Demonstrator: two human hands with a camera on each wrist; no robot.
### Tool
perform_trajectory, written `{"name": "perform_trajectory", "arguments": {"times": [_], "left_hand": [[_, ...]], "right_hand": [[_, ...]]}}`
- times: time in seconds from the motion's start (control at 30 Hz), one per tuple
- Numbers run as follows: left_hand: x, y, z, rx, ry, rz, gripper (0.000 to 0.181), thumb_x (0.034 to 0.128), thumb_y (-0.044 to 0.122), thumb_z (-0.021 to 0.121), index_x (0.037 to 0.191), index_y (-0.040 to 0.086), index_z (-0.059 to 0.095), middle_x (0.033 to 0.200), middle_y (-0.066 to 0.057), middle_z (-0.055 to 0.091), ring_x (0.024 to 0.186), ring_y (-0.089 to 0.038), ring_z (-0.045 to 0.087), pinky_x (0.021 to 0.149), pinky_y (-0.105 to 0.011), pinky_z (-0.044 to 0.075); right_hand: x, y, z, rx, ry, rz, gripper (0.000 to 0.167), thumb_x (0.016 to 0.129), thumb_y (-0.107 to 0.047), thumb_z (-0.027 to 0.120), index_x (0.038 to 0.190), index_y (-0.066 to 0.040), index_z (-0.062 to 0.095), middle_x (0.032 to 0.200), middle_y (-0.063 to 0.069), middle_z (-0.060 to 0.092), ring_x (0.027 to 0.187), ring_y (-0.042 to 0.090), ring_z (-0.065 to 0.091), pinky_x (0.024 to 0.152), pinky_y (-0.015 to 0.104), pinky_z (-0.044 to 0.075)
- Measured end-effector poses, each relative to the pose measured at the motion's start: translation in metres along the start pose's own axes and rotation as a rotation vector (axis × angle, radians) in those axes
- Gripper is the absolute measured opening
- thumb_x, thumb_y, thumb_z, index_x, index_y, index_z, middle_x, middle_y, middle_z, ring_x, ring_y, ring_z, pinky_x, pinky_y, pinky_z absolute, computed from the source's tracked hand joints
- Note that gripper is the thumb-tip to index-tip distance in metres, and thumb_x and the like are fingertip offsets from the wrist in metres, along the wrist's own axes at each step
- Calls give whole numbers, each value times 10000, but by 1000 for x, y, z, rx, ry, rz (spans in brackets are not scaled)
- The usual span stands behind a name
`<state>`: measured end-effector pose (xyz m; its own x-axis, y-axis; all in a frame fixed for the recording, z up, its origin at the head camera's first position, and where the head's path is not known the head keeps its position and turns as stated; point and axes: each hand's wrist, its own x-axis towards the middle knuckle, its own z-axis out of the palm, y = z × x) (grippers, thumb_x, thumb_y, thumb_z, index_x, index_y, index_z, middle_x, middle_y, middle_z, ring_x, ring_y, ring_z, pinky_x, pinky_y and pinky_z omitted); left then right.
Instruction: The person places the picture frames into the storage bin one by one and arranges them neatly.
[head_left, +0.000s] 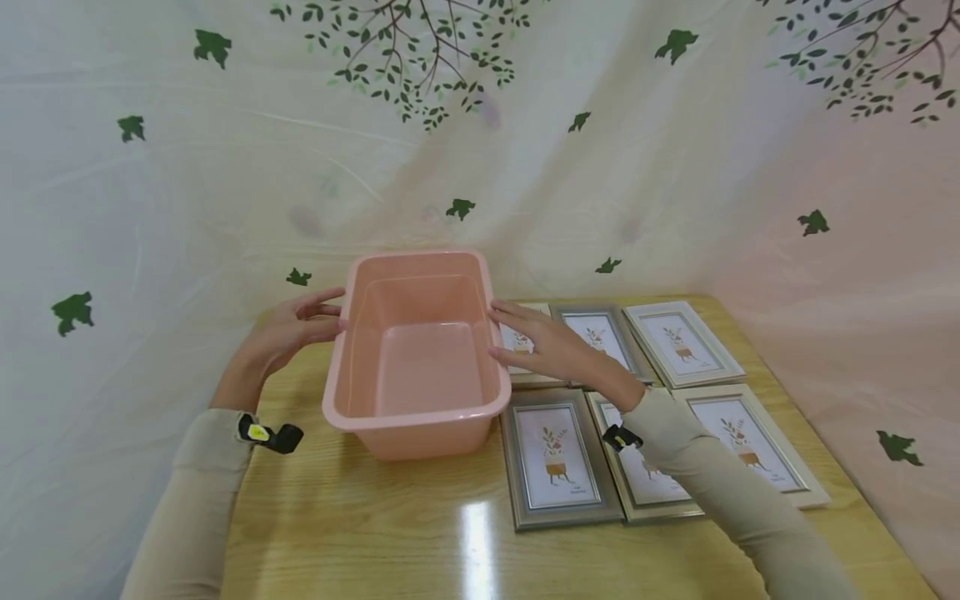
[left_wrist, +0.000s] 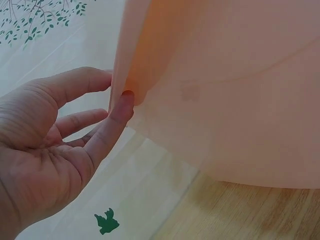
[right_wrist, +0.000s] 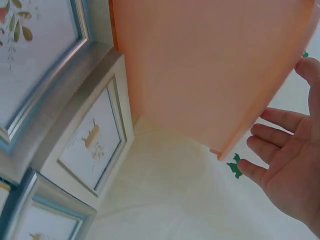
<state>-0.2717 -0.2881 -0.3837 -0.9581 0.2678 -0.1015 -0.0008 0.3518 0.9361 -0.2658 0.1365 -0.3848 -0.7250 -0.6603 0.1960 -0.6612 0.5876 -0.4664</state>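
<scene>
A pink plastic basin (head_left: 420,437) stands at the back middle of the wooden table. Its inside is bare in the head view. At its left rim is my left hand (head_left: 288,333), fingers extended; in the left wrist view one fingertip (left_wrist: 127,100) reaches under the lip and another meets the outer edge. My right hand (head_left: 551,346) lies along the right rim with its fingers spread and nearly straight, some tips touching the edge in the right wrist view. Beneath the right hand and forearm are picture frames (head_left: 516,458), partly covered by the arm.
Several picture frames with printed plant drawings lie flat in two rows to the right of the basin, including a pale one (head_left: 731,367) at the back right. A curtain (head_left: 525,200) with green birds and branches hangs behind the table (head_left: 360,533).
</scene>
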Motion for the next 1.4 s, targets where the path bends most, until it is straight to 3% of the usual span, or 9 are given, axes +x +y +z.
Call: {"name": "perform_trajectory", "arguments": {"times": [0.17,0.4,0.63,0.83,1.2,1.4], "left_hand": [[0,-1,1,-21,-12,30,751,968,263,712,1598,160,317,1436,-214,500,1146,-143,604,1015,-421,505],[-2,-3,1,-23,-15,51,716,974,244,704,1588,158,346,1436,-207,493,1159,-143,593,933,-278,536],[-2,-2,0,-30,-34,42,724,976,221,701,1596,182,329,1478,-182,455,1205,-161,558,940,-275,531],[-1,-1,0,-52,-37,42,736,974,183,701,1598,147,313,1482,-212,436,1183,-132,568,910,-248,540],[-3,1,-1,-21,-20,27,749,970,217,709,1601,162,310,1506,-210,418,1222,-162,544,899,-241,543],[1,-3,0,-38,-15,31,723,972,213,706,1592,173,337,1486,-200,439,1186,-111,577,908,-252,543]], "right_hand": [[-2,5,-22,22,-47,32,716,983,-556,582,1570,-193,392,1638,23,284,1499,240,258,1146,550,326],[-18,21,-71,0,2,56,654,992,-356,656,1532,-67,428,1618,138,302,1488,338,262,1169,570,269],[-50,62,-115,-13,87,190,650,980,-284,688,1530,-60,424,1575,183,369,1458,382,302,1140,609,285],[-86,107,-143,-26,92,352,680,990,-263,671,1551,-30,365,1575,220,344,1393,453,356,1094,650,325],[-144,195,-155,71,84,549,742,999,-299,654,1544,53,296,1473,393,360,1281,579,414,1005,721,364],[-165,231,-150,154,76,631,774,1011,-301,640,1553,80,239,1448,421,371,1287,578,415,1001,656,422]]}}
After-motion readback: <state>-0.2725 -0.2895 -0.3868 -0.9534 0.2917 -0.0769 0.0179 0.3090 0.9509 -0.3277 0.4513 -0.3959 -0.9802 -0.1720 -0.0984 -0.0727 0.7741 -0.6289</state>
